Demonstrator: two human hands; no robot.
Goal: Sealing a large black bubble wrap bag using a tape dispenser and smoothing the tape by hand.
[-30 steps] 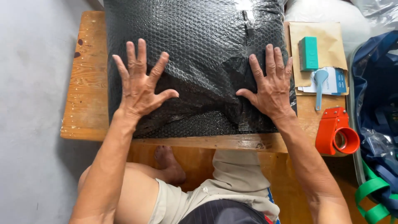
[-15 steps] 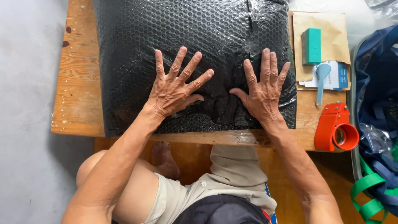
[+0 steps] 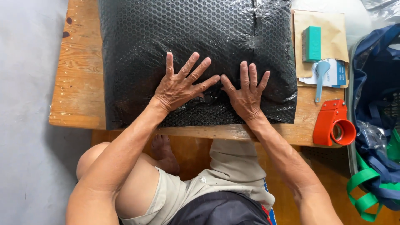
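Both hands lie flat, fingers spread, on the black bubble-wrapped parcel [image 3: 196, 54]: left hand [image 3: 180, 89] and right hand [image 3: 246, 98] nearly touch at its near edge, grip released, nothing clasped (palms pressing, prob. to smooth the wrap down). Parcel fills most of the wooden desk [image 3: 77, 89]. At 3 o'clock: teal block [image 3: 311, 43] on a brown envelope [image 3: 329, 25], blue scoop [image 3: 320, 75], orange tape dispenser [image 3: 333, 124]. Grey floor [image 3: 25, 125] at 9 o'clock; blue bag [image 3: 375, 100] far right.

It's a low wooden table [image 3: 79, 89], worn planks with a few dark spots. A big parcel in black bubble wrap [image 3: 187, 37] covers most of it. On the right strip: a brown envelope [image 3: 331, 31] and an orange tape dispenser [image 3: 333, 125] near the edge.
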